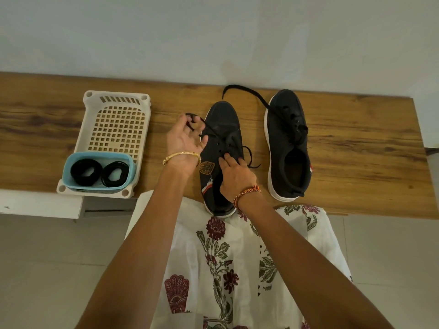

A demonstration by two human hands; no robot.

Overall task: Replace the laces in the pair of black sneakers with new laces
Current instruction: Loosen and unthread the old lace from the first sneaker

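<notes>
Sneakers (223,129) toes toward wall | left hand (184,136) pulling lace (209,128)

Bare wood right of sneaker (288,143)

Two black white-soled sneakers (287,143) side by side on wood — old laces (247,96) loosened, new coiled laces (86,171) in a tub

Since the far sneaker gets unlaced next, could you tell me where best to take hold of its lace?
Grip the loose lace at its free tip, from above: it trails flat on the bench beyond the right sneaker.
</notes>
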